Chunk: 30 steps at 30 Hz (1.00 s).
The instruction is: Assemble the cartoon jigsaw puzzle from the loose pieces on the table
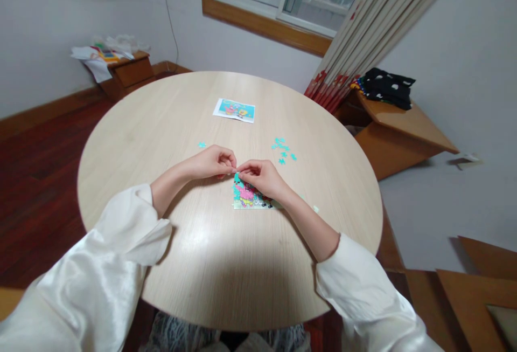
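A partly assembled jigsaw puzzle [247,195] with pink, green and teal parts lies near the middle of the table, its right side covered by my right hand [262,178]. At the puzzle's upper left corner the fingertips of both hands meet. My left hand [214,162] is closed in a pinch just beyond that corner. Thumb and index finger of my right hand are pinched together there too. Whatever is between the fingertips is too small to make out. Loose teal puzzle pieces [284,147] are scattered beyond my right hand, and another teal piece [202,145] lies beyond my left.
A picture card [236,110] lies on the far part of the round wooden table [194,276]. A pale piece [315,209] sits right of my right forearm. Beyond the table stand a small cabinet [135,74] and a wooden stand [388,131] with dark cloth.
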Available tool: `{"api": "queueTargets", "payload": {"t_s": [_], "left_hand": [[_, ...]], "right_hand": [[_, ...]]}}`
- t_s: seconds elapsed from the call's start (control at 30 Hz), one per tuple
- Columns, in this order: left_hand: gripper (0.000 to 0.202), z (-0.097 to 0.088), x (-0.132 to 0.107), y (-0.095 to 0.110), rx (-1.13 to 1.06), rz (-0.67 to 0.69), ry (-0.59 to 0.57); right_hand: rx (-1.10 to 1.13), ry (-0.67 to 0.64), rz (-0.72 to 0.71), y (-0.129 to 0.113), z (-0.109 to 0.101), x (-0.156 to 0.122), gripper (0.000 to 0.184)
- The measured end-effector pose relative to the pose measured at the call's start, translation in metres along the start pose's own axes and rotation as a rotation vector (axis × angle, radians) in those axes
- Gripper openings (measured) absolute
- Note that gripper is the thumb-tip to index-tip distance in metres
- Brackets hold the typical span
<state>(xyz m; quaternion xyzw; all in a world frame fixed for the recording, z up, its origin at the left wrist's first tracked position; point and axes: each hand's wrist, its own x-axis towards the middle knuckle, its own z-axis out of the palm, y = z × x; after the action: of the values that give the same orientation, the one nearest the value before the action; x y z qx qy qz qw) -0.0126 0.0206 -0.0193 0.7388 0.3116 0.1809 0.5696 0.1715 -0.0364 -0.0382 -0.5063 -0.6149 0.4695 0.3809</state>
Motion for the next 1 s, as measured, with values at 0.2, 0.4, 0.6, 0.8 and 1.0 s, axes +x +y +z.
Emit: {"api": "queueTargets", "payload": {"t_s": [0.2,0.4,0.6,0.8,1.0], "left_hand": [[0.008,0.0007,0.0000,0.0002,0.005,-0.028,-0.023],[0.008,0.0030,0.0009,0.0027,0.048,-0.034,-0.002],[0.012,0.0058,-0.0005,0.0048,0.030,-0.084,-0.009],[0.015,0.0070,-0.0008,0.0061,0.022,-0.095,-0.015],[0.016,0.0077,-0.0001,0.0060,0.037,-0.107,0.009]], "right_hand": [[-0.081,-0.029,-0.001,-0.0044,0.0000,-0.0023,0.012],[-0.162,-0.018,-0.020,-0.0074,0.0001,-0.0031,0.012],[-0.219,-0.015,-0.048,-0.0095,0.0012,-0.0058,0.015],[-0.245,0.014,-0.066,-0.0097,0.0030,-0.0056,0.014],[-0.260,0.033,-0.059,-0.0081,0.0034,-0.0038,0.015]]}}
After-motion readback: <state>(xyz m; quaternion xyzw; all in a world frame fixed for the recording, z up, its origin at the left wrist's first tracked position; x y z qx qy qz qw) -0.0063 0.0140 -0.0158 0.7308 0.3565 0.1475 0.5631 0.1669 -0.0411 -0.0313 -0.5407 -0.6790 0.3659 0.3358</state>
